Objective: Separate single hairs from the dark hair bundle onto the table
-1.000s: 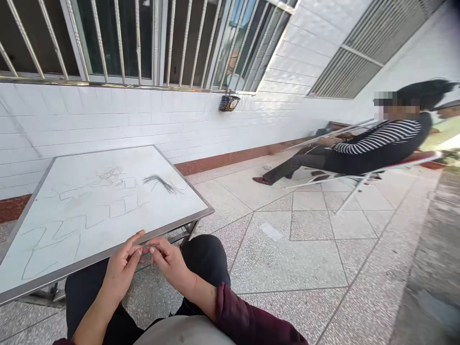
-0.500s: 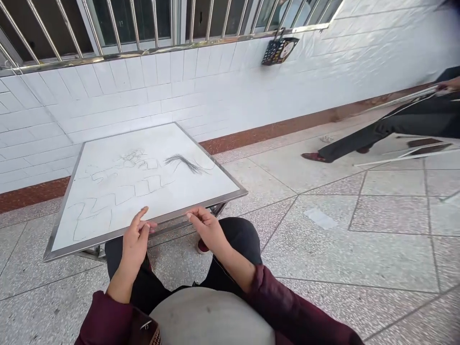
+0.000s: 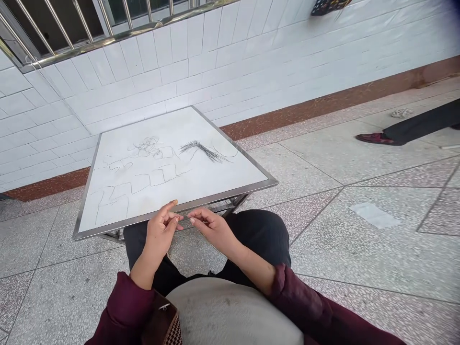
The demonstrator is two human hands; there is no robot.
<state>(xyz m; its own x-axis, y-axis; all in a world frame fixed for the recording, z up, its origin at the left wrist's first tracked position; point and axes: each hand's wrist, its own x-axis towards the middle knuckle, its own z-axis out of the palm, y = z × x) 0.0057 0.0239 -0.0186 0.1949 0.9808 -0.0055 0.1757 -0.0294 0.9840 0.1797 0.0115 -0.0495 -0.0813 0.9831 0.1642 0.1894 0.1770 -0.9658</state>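
My left hand (image 3: 160, 233) is at the near edge of the white metal-rimmed table (image 3: 212, 184), thumb and fingertips pinched together. Facing it across a small gap, my right hand (image 3: 217, 233) also pinches thumb against forefinger. Whatever the fingertips hold is too thin to make out. On the tabletop, a loose bundle of thin dark strands (image 3: 204, 150) lies toward the right. Left of it are single strands bent into stepped shapes (image 3: 150, 179), and behind these sits a tangled clump of strands (image 3: 146, 143).
A white tiled wall (image 3: 151, 81) with a barred window stands behind the table. At right, another person's leg and dark red shoe (image 3: 377, 138) show on the speckled floor. A pale sheet (image 3: 376, 215) lies there too. My knees are under the table's front edge.
My hands have come closer together, both still pinching. The view has turned, so the table sits further right, and the hanging bag and the other person are partly out of frame.
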